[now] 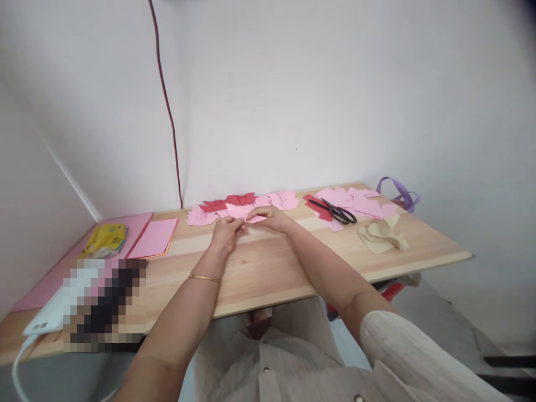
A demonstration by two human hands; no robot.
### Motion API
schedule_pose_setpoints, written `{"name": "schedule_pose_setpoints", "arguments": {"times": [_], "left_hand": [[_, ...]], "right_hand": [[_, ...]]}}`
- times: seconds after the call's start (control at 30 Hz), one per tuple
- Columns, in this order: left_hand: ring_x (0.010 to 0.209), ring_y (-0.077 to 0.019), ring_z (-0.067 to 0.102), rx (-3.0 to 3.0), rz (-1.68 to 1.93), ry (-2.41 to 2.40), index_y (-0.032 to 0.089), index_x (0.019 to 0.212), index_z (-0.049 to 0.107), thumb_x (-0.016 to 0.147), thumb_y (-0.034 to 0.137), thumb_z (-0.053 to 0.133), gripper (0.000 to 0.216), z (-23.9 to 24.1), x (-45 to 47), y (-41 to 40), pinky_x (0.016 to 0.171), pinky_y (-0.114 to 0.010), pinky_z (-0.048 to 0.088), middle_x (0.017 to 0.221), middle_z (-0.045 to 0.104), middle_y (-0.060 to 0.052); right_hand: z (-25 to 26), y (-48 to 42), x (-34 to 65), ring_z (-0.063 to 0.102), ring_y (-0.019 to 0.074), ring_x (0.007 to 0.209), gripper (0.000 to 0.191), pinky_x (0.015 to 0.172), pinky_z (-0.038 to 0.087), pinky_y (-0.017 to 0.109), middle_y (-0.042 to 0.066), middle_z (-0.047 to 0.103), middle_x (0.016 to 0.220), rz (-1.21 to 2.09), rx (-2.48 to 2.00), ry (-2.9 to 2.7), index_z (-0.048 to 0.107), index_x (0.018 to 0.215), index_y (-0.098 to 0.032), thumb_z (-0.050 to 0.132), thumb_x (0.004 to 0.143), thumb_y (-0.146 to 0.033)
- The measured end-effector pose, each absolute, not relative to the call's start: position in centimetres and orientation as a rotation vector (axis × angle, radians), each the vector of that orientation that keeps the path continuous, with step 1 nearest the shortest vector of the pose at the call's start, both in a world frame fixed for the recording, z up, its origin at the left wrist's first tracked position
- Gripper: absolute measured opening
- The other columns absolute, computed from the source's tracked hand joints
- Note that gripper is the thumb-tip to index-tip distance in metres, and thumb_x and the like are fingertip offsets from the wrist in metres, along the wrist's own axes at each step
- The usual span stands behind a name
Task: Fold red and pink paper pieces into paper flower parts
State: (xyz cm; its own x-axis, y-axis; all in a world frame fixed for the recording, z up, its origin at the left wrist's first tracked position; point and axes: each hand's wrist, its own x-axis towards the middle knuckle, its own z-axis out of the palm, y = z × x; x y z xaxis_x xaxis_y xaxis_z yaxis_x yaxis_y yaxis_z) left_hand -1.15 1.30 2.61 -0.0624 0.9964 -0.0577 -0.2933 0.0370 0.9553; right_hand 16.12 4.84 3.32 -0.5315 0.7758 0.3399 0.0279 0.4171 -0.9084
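Observation:
Between my two hands is a piece of pink paper (238, 211) with pointed, cut edges, raised a little over the table. My left hand (226, 233) pinches its lower edge with thumb and finger. My right hand (271, 218) grips the same piece from the right, its fingers bent over the top. Just behind my hands lies a row of crinkled pink paper cutouts (282, 200) and red paper cutouts (240, 199) with jagged edges. Part of that row is hidden by my hands and the held paper.
Black-handled scissors (344, 215) rest on pink paper pieces (379, 207) at the right, near a crumpled tan cloth (383, 237) and purple ribbon (400, 192). Pink sheets (153, 237), a yellow packet (106, 240) and a white power bank (46, 318) are left. The wooden table (259, 268) meets the wall.

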Motion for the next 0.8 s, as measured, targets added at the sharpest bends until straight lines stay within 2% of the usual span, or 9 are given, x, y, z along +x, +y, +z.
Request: {"name": "schedule_pose_setpoints", "arguments": {"times": [0.17, 0.47, 0.8], "left_hand": [[0.050, -0.0096, 0.055, 0.931, 1.384, 1.044, 0.010, 0.065, 0.058, 0.056, 0.022, 0.077, 0.023, 2.6, -1.0, 1.3, 0.054, -0.024, 0.048, 0.055, 0.059, -0.001], [0.055, -0.0108, 0.057, 0.952, 1.396, 0.961, 0.011, 0.064, 0.059, 0.053, 0.023, 0.078, 0.025, 2.5, -0.9, 1.2, 0.062, -0.028, 0.050, 0.061, 0.062, -0.002], [0.055, -0.0117, 0.057, 0.925, 1.408, 0.918, 0.012, 0.062, 0.059, 0.051, 0.022, 0.080, 0.026, 2.3, -0.8, 1.3, 0.062, -0.029, 0.050, 0.060, 0.063, -0.003]], "right_hand": [[3.0, 5.0, 15.6, 0.060, 0.0159, 0.085, 0.021, 0.084, 0.046, 0.031, 0.004, 0.067, 0.086, 1.083, -0.669, -1.799, 0.068, 0.075, -0.017, 0.070, 0.070, -0.038], [2.7, 4.7, 15.0, 0.059, 0.0128, 0.071, 0.026, 0.072, 0.047, 0.027, 0.000, 0.063, 0.072, 1.104, -0.788, -1.621, 0.058, 0.077, -0.016, 0.067, 0.071, -0.040], [2.4, 4.7, 14.6, 0.063, 0.0137, 0.073, 0.026, 0.072, 0.050, 0.029, -0.001, 0.064, 0.075, 1.102, -0.760, -1.589, 0.054, 0.079, -0.018, 0.067, 0.073, -0.041]]}}
